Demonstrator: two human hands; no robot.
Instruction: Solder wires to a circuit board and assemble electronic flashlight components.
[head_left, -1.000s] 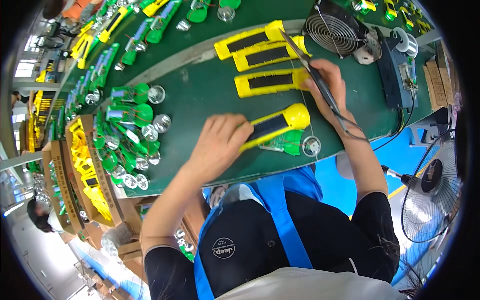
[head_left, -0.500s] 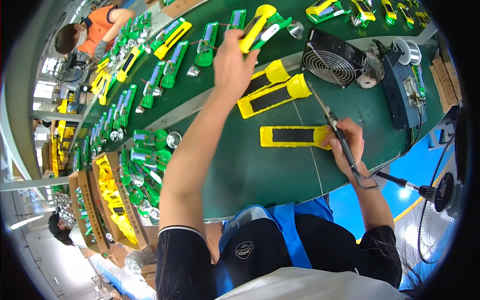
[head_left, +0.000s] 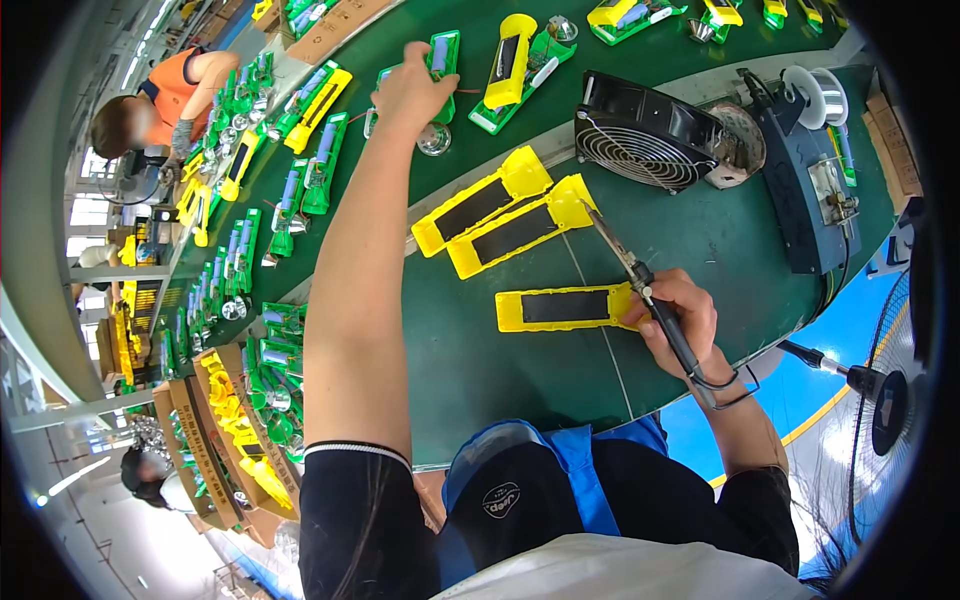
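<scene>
My left arm stretches far across the green belt (head_left: pixel 330 230). My left hand (head_left: pixel 410 95) closes over a green casing half (head_left: pixel 441 55) with a silver reflector (head_left: pixel 435 139) just below it. A yellow-and-green assembled casing (head_left: pixel 515 62) lies to the right of that hand. My right hand (head_left: pixel 682 318) grips a soldering iron (head_left: pixel 625 255), its tip pointing up-left over the end of a yellow panel (head_left: pixel 520 230). Another yellow panel (head_left: pixel 478 200) lies beside that one, and a third (head_left: pixel 562 307) lies touching my right hand.
A black fan (head_left: pixel 645 140) and a dark soldering station (head_left: pixel 815 185) with a solder spool (head_left: pixel 808 88) stand at the right. Rows of green casings (head_left: pixel 300 170) fill the belt. A person in orange (head_left: pixel 165 100) works at the far left. Boxes of parts (head_left: pixel 235 430) sit at my left.
My left hand set the yellow-and-green casing down on the belt and shifted left onto a green casing half. My right hand with the soldering iron has barely moved.
</scene>
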